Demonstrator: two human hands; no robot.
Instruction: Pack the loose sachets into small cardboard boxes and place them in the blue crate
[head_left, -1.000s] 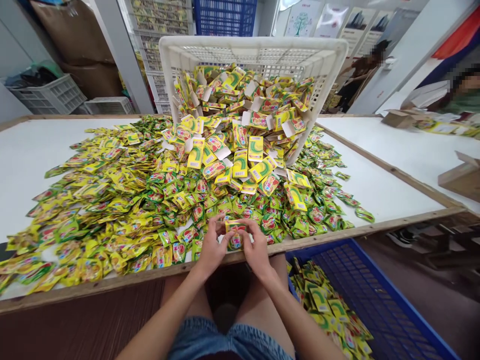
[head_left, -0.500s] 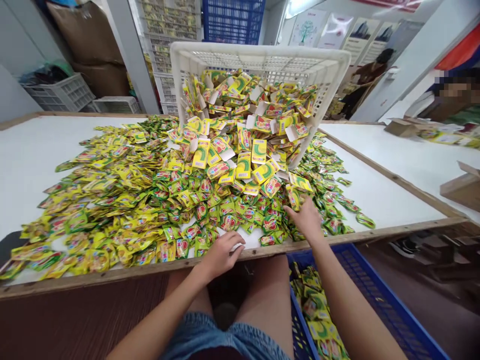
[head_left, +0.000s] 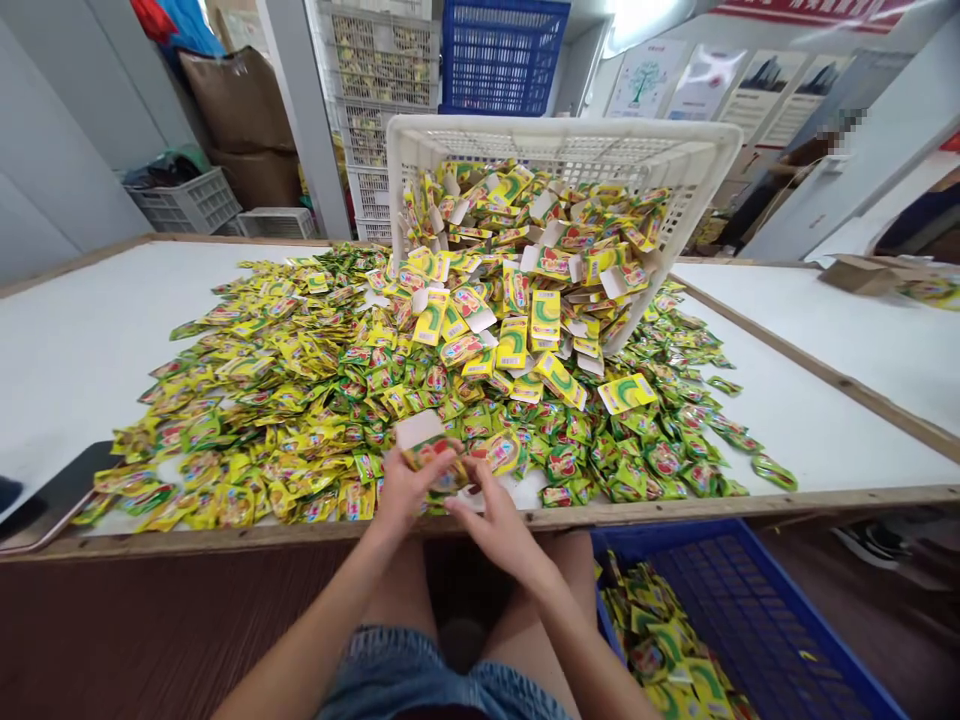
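Note:
In front of me, at the table's near edge, my left hand is closed around a small yellow-and-red carton with its white flap standing up. My right hand meets it from the right, thumb and fingers curled at the carton's lower end; the exact contact is blurred. Just beyond the right fingers is a yellow candy packet. Green and yellow packets are heaped over the table. More cartons spill from a white plastic crate tipped on its side toward me.
A blue crate with filled packages stands below the table edge on the right. A phone lies at the left edge. A wooden strip divides the white tabletop. Stacked crates and a person are behind.
My right hand has come from the pile on the right to the middle, and a carton from there is now between my hands. My left hand has closed on it. The view has shifted left.

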